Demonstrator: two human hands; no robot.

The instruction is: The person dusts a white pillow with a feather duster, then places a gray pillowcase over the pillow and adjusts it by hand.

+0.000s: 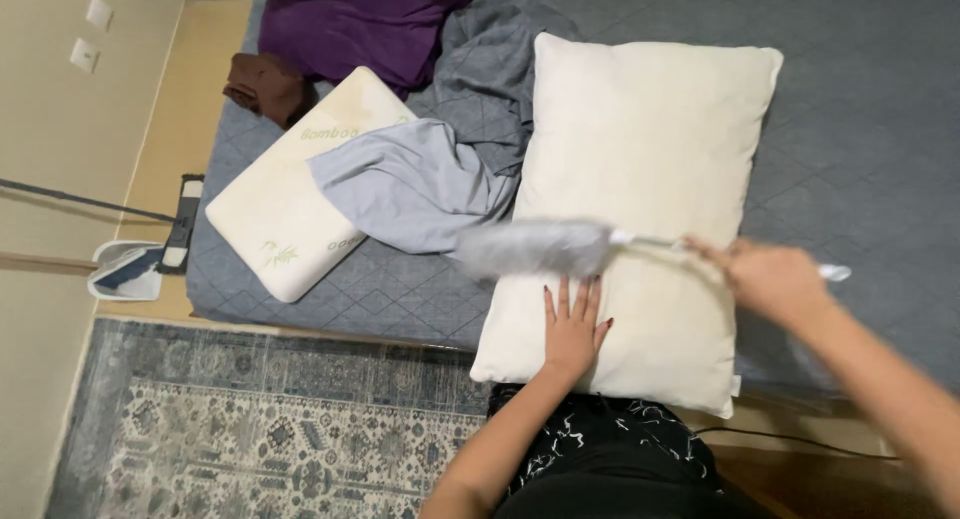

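A bed point(860, 109) with a grey quilted cover fills most of the frame, with a patterned rug point(250, 429) on the floor at lower left. A large cream pillow point(650, 159) lies at the centre. The left hand point(573, 329) rests flat and open on the pillow's lower edge, fingers spread. The right hand point(770, 277), at right of centre, is closed around the handle of a fluffy grey duster point(535, 247), whose blurred head lies across the pillow's left side, just above the left hand. A smaller white pillow point(290, 199) sits at upper left, half inside a grey pillowcase point(410, 184). Purple cloth point(360, 24) is bunched at the top.
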